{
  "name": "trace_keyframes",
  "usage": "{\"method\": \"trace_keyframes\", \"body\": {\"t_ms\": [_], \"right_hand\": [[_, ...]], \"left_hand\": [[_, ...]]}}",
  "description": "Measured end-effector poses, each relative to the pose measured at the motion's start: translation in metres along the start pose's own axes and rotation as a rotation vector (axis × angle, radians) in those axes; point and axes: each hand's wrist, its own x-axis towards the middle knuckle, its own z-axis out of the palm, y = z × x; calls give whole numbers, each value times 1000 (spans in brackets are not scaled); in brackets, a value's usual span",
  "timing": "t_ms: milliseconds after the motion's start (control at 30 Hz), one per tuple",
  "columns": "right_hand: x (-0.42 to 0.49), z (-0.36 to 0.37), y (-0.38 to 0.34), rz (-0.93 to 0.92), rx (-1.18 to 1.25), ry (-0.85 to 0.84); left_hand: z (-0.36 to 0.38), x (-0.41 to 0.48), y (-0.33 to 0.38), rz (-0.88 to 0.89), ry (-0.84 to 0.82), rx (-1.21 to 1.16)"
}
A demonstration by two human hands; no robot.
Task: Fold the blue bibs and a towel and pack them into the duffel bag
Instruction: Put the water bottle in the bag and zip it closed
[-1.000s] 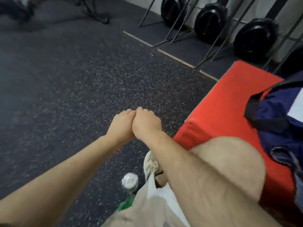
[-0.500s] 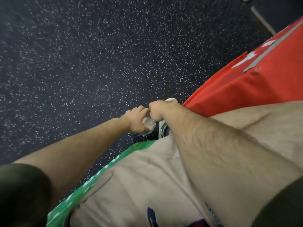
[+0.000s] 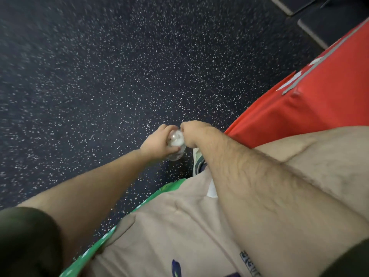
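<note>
Clear plastic, blurred by motion, shows between both hands: a water bottle, its white cap end up. The left hand curls around its body; the right hand is curled at the cap, fingers hidden. Bibs, towel and duffel bag are out of view. Beige shorts, a shoe and a red padded box crowd the speckled rubber floor.

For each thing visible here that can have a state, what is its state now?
left hand: grips the clear bottle from the side
right hand: fingers curled at the bottle's top; contact hidden
clear bottle: held above the floor, white cap on
shoe: on the foot, mostly hidden by the right forearm
red box: rests on the speckled floor
</note>
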Motion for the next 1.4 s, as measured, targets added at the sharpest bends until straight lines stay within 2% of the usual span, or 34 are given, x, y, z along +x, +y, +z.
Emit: {"method": "trace_keyframes", "body": {"t_ms": [233,367,533,667,833,1000,1067,1133,1200,1233,1333,1400], "right_hand": [[-36,-47,19,5,388,340],[-80,-95,51,-19,543,545],[-171,-129,120,-58,705,931],[-256,-131,184,64,706,1222],[-348,-100,263,237,676,1471],[-402,-41,320,436,677,1489],[-411,-13,335,510,696,1496],[-416,17,349,575,726,1508],[-420,40,359,620,779,1521],[-422,47,363,640,804,1527],[-428,55,371,660,850,1552],[-429,57,372,652,875,1561]], "left_hand": [[-95,19,92,125,287,-51],[-129,17,170,278,396,-101],[-150,0,290,551,432,-134],[-135,-23,392,797,340,-279],[-77,-51,498,1028,149,-398],[3,-70,550,1094,-51,-393],[29,-77,556,1067,-188,-416],[53,-79,554,1016,-252,-420],[77,-70,547,1001,-202,-334],[89,-64,543,1030,-157,-215],[121,-42,530,1156,-14,377],[133,-33,525,1204,108,633]]}}
